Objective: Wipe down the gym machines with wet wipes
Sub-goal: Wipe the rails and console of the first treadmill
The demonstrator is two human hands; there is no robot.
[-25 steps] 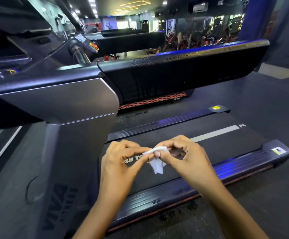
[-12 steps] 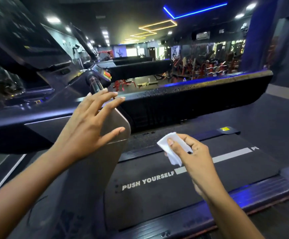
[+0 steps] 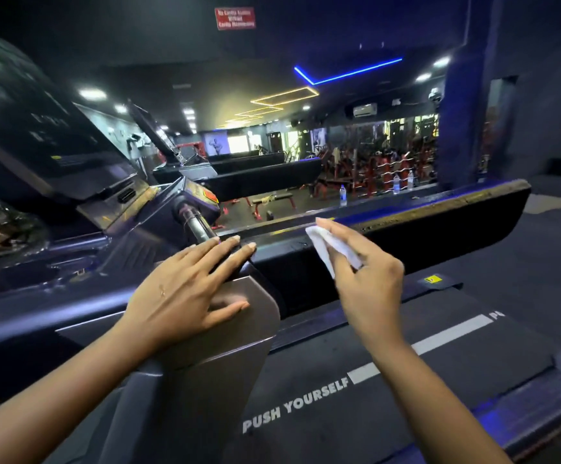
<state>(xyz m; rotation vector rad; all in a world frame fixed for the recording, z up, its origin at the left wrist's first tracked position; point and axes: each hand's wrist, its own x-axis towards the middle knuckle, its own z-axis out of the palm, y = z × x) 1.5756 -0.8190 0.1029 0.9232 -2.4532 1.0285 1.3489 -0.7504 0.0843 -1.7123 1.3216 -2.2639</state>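
Since half a second ago the left grip (image 3: 185,296) has settled onto the treadmill's silver upright cover (image 3: 235,343), and the right grip (image 3: 369,283) has lifted the wet wipe (image 3: 326,249) from above the belt (image 3: 406,390) up to the black side handrail (image 3: 439,226). The left grip lies flat, fingers straight and spread, its fingertips reaching onto the dark arm just below the round handlebar (image 3: 196,223). The right grip pinches the folded white wipe between thumb and fingers, and the wipe's upper corner meets the rail's top edge near its left end. PUSH YOURSELF and a white stripe mark the belt below. The console (image 3: 21,112) rises at far left.
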